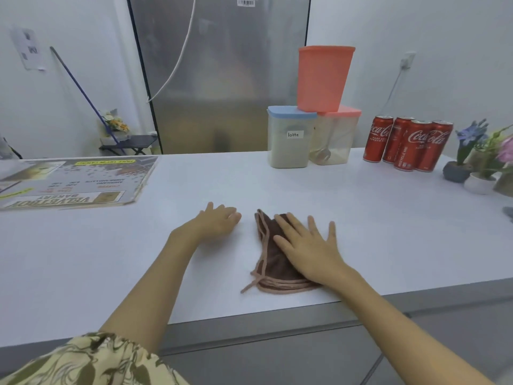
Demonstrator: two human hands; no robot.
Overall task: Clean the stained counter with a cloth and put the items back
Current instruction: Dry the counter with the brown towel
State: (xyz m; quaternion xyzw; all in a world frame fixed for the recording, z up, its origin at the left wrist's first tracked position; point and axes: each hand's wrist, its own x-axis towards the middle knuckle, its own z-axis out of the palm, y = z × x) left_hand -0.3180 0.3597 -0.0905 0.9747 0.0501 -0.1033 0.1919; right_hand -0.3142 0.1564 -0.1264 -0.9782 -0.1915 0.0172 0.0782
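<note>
Brown cloth [273, 257] lies on white counter [388, 218], partly hidden under right hand [308, 245], fingers spread flat. Left hand [219, 220] rests beside it w/ fingers loosely curled, tips hard to make out.

A small café or bakery service area, judging by the white counter [361, 207] bearing a printed bakery menu [75, 180], tubs of drink powder, one labelled "latte" [290, 137], a row of cola cans [408, 143] and a tall steel fridge [219, 73] behind.
</note>
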